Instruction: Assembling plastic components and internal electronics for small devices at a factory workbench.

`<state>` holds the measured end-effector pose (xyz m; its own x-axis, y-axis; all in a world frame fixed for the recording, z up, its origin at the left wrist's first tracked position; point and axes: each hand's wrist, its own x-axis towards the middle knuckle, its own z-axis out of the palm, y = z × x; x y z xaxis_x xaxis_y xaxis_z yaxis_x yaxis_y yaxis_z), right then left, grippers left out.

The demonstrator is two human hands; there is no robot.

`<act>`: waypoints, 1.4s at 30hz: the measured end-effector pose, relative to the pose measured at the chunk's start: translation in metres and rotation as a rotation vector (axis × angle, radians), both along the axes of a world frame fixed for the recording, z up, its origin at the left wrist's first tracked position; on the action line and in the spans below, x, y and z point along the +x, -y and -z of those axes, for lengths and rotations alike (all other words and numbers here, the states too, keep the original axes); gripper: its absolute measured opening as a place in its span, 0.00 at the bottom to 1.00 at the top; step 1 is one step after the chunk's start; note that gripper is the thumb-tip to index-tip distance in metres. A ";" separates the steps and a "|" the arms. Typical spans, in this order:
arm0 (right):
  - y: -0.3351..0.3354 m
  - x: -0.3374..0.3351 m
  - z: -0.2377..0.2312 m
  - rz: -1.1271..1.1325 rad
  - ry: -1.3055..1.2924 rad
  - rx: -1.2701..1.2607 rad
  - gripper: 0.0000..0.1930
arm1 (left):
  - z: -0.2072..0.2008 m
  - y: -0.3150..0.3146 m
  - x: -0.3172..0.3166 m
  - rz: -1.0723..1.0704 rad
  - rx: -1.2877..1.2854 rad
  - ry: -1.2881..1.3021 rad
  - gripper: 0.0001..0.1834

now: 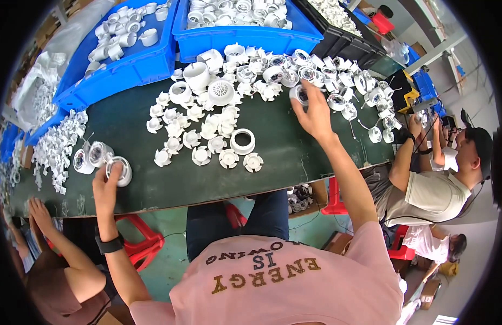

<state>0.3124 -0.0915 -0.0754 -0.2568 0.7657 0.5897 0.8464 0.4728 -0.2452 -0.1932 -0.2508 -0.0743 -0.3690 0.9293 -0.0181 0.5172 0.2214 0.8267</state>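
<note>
My left hand (pixel 105 190) is closed on a round white fan-like housing (pixel 122 174) at the left of the green table. Two similar white units (pixel 98 154) sit just beyond it, touching each other. Over at the right, my right hand (pixel 316 115) has its thumb and fingers round another white round unit with a dark centre (pixel 298 96), at the edge of a heap of such units (pixel 337 81). Between my hands lie several white bladed impellers (pixel 201 155), a white ring (pixel 242 142), a domed grille cap (pixel 220 92) and a white cylinder (pixel 196 76).
Two blue bins (pixel 245 39) of white parts and a black crate (pixel 359 46) line the table's far side. Small white pieces (pixel 58 146) are piled at the left. Co-workers sit on both sides; one person's hand (pixel 40 215) rests at the left edge. Red stools (pixel 145 244) stand below.
</note>
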 end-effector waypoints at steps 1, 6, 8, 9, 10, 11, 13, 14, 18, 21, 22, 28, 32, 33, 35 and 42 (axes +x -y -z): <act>0.002 -0.009 -0.001 -0.081 -0.143 -0.070 0.25 | 0.006 -0.001 -0.012 0.006 0.021 -0.096 0.27; -0.018 -0.043 0.010 -0.205 -0.037 -0.079 0.23 | -0.037 -0.024 0.084 -0.108 0.550 -0.677 0.19; -0.013 -0.042 0.011 -0.194 0.028 -0.099 0.24 | -0.057 -0.027 0.140 0.214 0.538 -0.386 0.19; -0.005 -0.041 0.007 -0.211 0.032 -0.137 0.24 | -0.058 -0.029 0.159 0.385 0.561 -0.341 0.19; 0.004 -0.040 0.005 -0.224 0.035 -0.133 0.24 | -0.055 -0.031 0.177 0.472 0.576 -0.313 0.19; 0.017 -0.033 0.002 -0.248 0.038 -0.149 0.24 | -0.050 -0.037 0.193 0.563 0.594 -0.281 0.20; 0.038 -0.021 0.002 -0.269 0.043 -0.168 0.24 | -0.038 -0.059 0.217 0.729 0.607 -0.277 0.21; 0.049 -0.014 0.002 -0.264 -0.009 -0.196 0.24 | -0.031 -0.074 0.229 0.761 0.565 -0.313 0.23; 0.060 0.014 0.011 -0.250 -0.291 -0.261 0.22 | -0.009 -0.131 0.278 0.946 0.570 -0.406 0.26; 0.048 0.030 0.008 -0.177 -0.651 -0.336 0.22 | -0.001 -0.153 0.304 1.080 0.550 -0.463 0.25; 0.041 0.034 0.009 -0.173 -0.604 -0.321 0.22 | 0.011 -0.161 0.310 1.095 0.579 -0.448 0.23; 0.023 0.026 0.011 -0.297 -0.427 -0.298 0.20 | 0.025 -0.172 0.322 1.071 0.482 -0.401 0.12; 0.024 0.038 0.024 -0.192 -0.347 -0.238 0.19 | 0.007 -0.178 0.316 0.992 0.157 -0.177 0.12; 0.023 0.041 0.021 -0.175 -0.341 -0.233 0.20 | 0.005 -0.182 0.314 0.947 -0.019 -0.017 0.14; 0.024 0.044 0.017 -0.195 -0.350 -0.258 0.20 | 0.005 -0.189 0.310 0.962 -0.085 -0.031 0.15; 0.027 0.047 0.024 -0.202 -0.278 -0.255 0.20 | -0.004 -0.146 0.321 0.836 0.497 -0.520 0.13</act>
